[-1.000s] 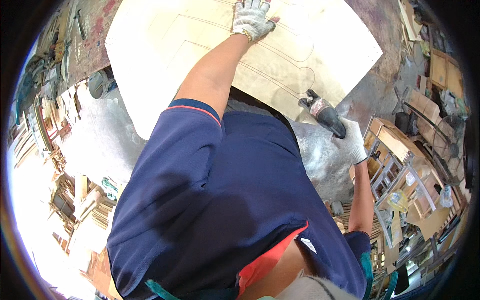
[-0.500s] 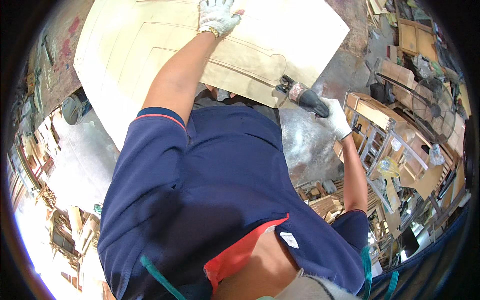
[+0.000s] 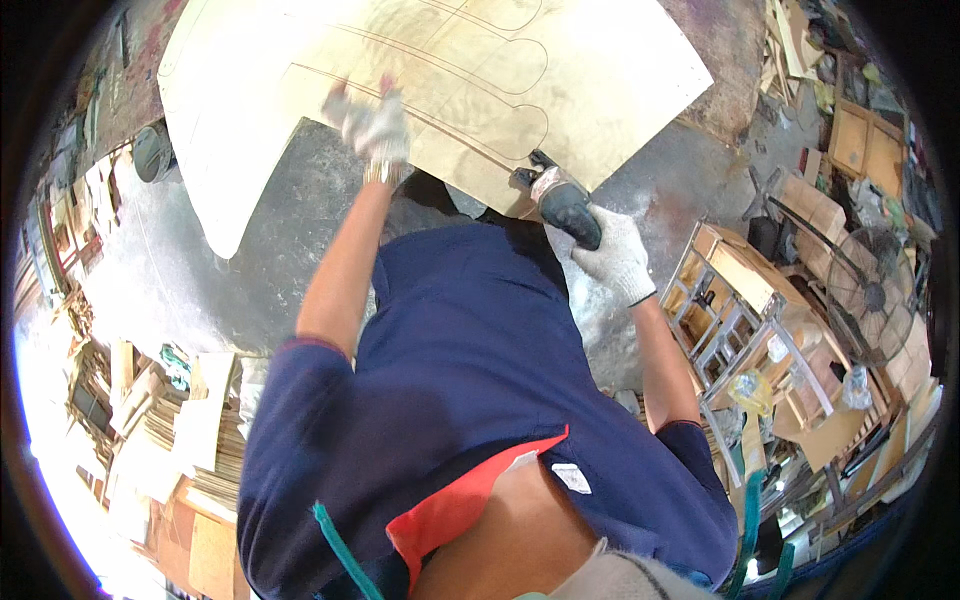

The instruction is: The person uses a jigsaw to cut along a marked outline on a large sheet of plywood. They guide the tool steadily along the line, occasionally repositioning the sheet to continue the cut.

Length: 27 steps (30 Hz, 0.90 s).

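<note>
A pale sheet of plywood (image 3: 620, 80) marked with long curved outlines lies ahead of me. My left hand (image 3: 372, 130), in a whitish knit glove, is over the sheet's near edge, beside a notch in it. It is blurred, but its fingers look apart and nothing shows in them. My right hand (image 3: 615, 255), gloved too, is closed round the grip of a dark jigsaw (image 3: 568, 208). The jigsaw's front end is at the near right edge of the sheet, close to the rounded end of an outline. Its blade cannot be made out.
A standing fan (image 3: 872, 295) is at the right, behind a metal frame (image 3: 725, 350) with wooden boxes. Stacked wood strips (image 3: 165, 425) lie at the lower left. A dark bucket (image 3: 152, 152) stands left of the sheet. Grey floor (image 3: 300, 200) shows below the notch.
My left hand has come off the sheet's surface and back toward me. My right hand has moved the jigsaw slightly left and nearer. The view has shifted, uncovering the notch that my left arm hid.
</note>
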### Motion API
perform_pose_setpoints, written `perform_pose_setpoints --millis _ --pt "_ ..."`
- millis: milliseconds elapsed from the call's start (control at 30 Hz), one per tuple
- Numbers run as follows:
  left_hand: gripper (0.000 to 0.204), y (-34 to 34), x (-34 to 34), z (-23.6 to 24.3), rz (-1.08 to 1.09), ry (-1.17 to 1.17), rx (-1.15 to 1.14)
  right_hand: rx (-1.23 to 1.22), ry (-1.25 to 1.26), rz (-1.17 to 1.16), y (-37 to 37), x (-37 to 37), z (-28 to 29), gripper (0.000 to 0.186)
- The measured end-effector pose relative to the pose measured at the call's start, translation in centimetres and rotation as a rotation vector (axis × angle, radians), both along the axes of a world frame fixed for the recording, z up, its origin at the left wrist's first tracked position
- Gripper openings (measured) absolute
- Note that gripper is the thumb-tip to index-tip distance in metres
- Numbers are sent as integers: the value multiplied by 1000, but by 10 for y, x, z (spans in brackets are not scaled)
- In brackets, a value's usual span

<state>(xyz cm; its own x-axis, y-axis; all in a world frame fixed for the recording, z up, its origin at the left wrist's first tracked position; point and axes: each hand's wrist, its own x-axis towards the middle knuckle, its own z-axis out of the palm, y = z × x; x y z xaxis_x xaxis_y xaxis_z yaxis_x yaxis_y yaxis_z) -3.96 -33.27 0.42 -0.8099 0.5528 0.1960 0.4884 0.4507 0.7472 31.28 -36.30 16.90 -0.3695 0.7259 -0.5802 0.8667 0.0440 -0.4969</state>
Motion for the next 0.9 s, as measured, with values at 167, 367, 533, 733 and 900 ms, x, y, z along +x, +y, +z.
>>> perform_pose_setpoints --millis 167,367,533,733,900 --pt "79 -98 48 -25 260 -1098 -43 -41 -34 35 2 0 -3 51" --pt "71 -83 87 -24 169 -1140 46 -86 40 -54 10 -3 10 44" --pt "72 -82 94 -29 209 -1126 40 -42 46 -24 17 3 4 41" --pt "63 -82 94 -41 181 -1069 -105 5 -30 40 16 7 3 42" --pt "61 -81 94 -46 181 -990 -187 8 5 32 18 6 3 43"
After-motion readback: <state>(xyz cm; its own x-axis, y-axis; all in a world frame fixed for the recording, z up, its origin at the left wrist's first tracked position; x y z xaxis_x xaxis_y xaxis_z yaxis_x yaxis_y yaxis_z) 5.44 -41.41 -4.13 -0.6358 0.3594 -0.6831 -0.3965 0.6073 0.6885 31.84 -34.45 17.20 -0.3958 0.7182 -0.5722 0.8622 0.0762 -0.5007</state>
